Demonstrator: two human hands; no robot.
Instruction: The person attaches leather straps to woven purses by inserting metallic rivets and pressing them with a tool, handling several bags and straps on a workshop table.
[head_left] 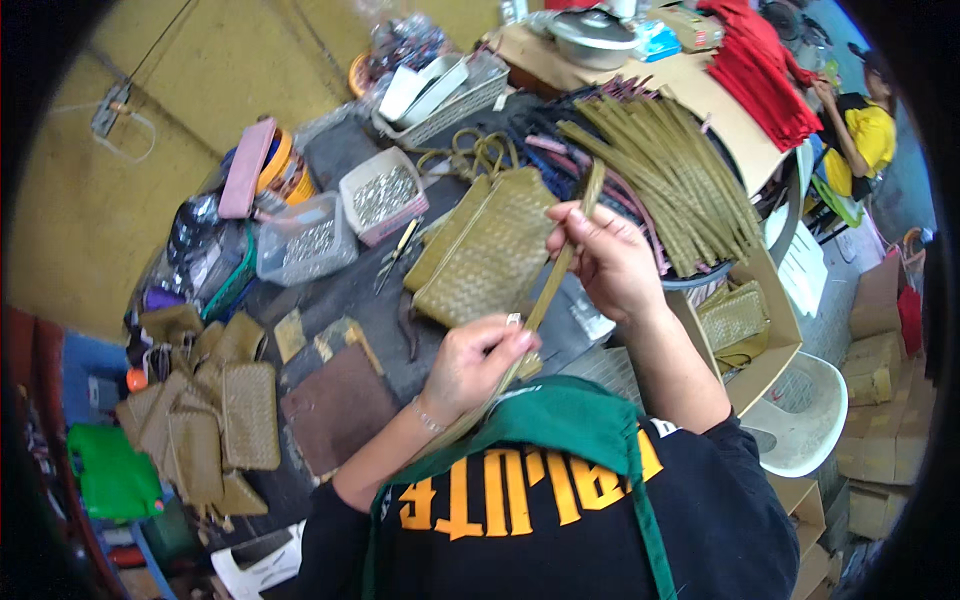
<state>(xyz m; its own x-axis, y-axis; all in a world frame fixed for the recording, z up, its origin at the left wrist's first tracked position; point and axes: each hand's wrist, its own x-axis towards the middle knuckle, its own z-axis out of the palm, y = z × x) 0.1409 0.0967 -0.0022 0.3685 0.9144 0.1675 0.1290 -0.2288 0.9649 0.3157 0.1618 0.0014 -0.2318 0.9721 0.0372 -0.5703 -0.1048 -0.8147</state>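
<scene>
A long olive-green strap (549,295) runs slantwise in front of my chest. Nearer its upper end, my right hand (607,258) pinches it between thumb and fingers. Lower down, my left hand (472,368) grips the same strap, its fingers curled around it. Just beyond my hands, a woven olive bag (490,250) lies on the dark worktable, with looped cord handles (487,152) at its far side. To the right of the bag, a thick bundle of similar olive strips (675,185) fans out over a round dark tray. The strap's lower end is partly hidden by my left hand.
Two plastic tubs of small metal pieces (310,241) (386,194) stand left of the bag, near a thin pointed tool (398,255). Woven pouches (222,430) are heaped at left beside a brown square (340,408). An open carton (785,365) and white stool (808,425) stand right; a person (872,145) sits beyond.
</scene>
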